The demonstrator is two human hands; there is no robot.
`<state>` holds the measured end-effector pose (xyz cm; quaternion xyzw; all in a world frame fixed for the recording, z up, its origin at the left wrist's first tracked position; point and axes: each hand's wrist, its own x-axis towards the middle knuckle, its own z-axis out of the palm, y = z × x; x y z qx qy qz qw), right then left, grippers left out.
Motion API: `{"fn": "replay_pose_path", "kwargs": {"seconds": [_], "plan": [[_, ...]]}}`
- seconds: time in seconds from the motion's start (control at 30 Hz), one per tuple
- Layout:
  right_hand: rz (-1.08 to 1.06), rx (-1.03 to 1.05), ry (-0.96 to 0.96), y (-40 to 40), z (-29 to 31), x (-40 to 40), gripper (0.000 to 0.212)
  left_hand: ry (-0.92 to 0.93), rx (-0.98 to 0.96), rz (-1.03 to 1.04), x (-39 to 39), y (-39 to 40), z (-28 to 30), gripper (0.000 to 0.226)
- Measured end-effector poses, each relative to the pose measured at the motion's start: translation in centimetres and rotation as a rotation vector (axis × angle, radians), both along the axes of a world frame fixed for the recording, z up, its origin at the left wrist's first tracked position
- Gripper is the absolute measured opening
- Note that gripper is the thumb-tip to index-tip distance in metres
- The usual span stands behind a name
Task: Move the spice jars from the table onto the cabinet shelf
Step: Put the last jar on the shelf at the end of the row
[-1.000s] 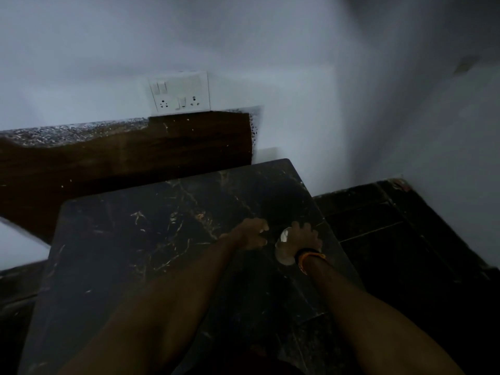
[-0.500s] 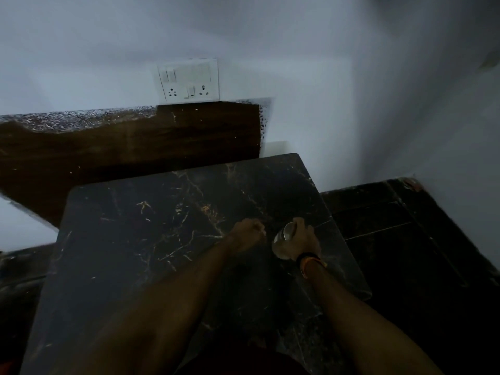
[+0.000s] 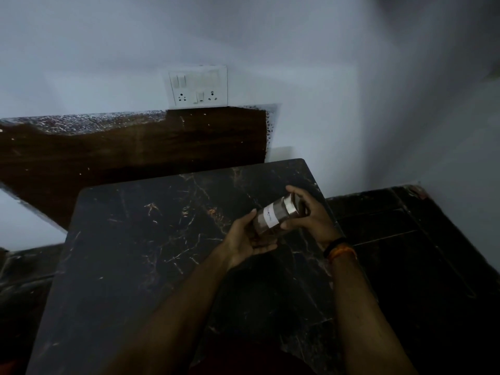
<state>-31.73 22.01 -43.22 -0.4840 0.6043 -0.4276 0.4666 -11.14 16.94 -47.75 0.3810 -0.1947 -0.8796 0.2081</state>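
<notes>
A clear spice jar (image 3: 273, 217) with a silver lid, a white label and brown contents is held tilted above the right part of the black marble table (image 3: 140, 253). My left hand (image 3: 247, 240) cups its base from below, palm up. My right hand (image 3: 311, 215) grips the lid end, fingers wrapped around it. An orange and black band sits on my right wrist. No other jar and no cabinet shelf are in sight.
A dark wooden board (image 3: 135, 150) leans against the white wall behind the table. A white switch and socket plate (image 3: 198, 86) is on the wall above it. Dark floor tiles (image 3: 405, 239) lie to the right, in the room corner.
The jar has come up off the table and tipped on its side. My left hand moved under its base. The view shifted so the table sits further right.
</notes>
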Motion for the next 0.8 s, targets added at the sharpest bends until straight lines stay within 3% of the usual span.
{"fn": "replay_pose_path", "kwargs": {"seconds": [0.27, 0.37, 0.47, 0.8], "plan": [[-0.153, -0.172, -0.414, -1.1, 2.2, 1.5, 0.08, 0.277, -0.057, 0.15, 0.4, 0.1, 2.8, 0.052], [-0.201, -0.215, -0.523, -1.6, 3.2, 2.3, 0.067, 0.286, -0.194, 0.101, 0.1, 0.2, 4.2, 0.047], [-0.24, -0.209, -0.621, -1.8, 4.5, 2.7, 0.064, 0.261, -0.331, 0.047, -0.3, 0.4, 5.5, 0.059], [-0.211, -0.208, -0.601, -3.2, 7.9, 2.5, 0.058, 0.226, -0.502, 0.071, -0.7, 0.3, 7.9, 0.065]]}}
